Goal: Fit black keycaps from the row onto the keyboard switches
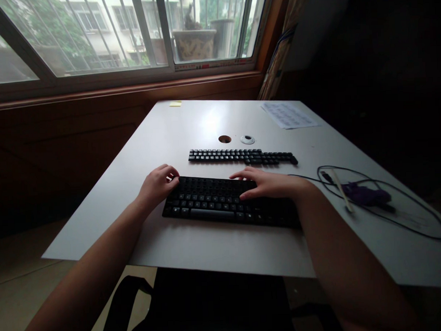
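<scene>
A black computer keyboard (215,212) lies on the white table in front of me. Its lower rows carry keycaps, while the upper rows look bare of them. At its upper left corner, my left hand (159,183) is closed, thumb and curled fingers gripping the edge. My right hand (266,182) rests over the keyboard's right half, thumb and fingers spread apart, with nothing visible between them. That hand and forearm hide part of the keys. Beyond the keyboard, loose black keycaps (223,155) are lined up in rows.
On the right lie a looped black cable (351,166), a purple cloth-like bundle (366,194) and a thin pale stick-like brush (340,189). Farther back are a printed paper (289,115), a round cable hole (225,139), its cover (247,139) and a yellow note (175,104).
</scene>
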`<act>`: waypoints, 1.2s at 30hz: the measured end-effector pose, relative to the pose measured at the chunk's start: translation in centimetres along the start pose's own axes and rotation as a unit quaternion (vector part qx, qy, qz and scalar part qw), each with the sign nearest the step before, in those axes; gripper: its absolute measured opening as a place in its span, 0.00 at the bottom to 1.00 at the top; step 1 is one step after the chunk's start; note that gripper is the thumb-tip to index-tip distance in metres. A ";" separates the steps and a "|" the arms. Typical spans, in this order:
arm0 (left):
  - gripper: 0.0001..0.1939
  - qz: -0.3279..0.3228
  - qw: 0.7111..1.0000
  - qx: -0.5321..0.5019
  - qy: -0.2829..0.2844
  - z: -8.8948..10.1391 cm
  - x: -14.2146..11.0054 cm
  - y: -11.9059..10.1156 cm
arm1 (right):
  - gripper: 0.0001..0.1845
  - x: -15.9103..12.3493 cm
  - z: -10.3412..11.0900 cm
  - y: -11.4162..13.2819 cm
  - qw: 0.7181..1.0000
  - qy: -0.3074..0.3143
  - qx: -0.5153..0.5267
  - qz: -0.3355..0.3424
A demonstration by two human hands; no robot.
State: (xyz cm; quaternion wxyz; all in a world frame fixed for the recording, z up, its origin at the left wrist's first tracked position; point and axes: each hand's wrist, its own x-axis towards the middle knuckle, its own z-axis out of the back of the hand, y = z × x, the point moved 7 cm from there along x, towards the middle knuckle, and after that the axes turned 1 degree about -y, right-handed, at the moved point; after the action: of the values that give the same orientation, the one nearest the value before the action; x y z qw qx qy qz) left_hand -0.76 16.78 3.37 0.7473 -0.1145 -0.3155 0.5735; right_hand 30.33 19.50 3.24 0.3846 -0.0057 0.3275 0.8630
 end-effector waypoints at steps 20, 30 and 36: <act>0.06 0.000 1.000 -0.008 0.000 0.0 0.0 0.0 | 0.39 -0.1 0.1 0.4 1.000 0.006 0.004 -0.003; 0.06 0.001 1.000 -0.008 0.000 0.0 0.0 0.0 | 0.40 -0.1 0.0 0.3 1.000 0.008 0.006 0.000; 0.06 -0.001 1.000 -0.010 -0.001 0.1 0.0 0.0 | 0.40 -0.2 0.0 0.3 1.000 0.008 0.006 0.000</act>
State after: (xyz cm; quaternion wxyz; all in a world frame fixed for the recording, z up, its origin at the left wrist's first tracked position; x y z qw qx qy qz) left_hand -0.81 16.79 3.40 0.7467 -0.1208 -0.3219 0.5695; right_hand 30.25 19.26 3.48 0.3821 -0.0104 0.3356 0.8610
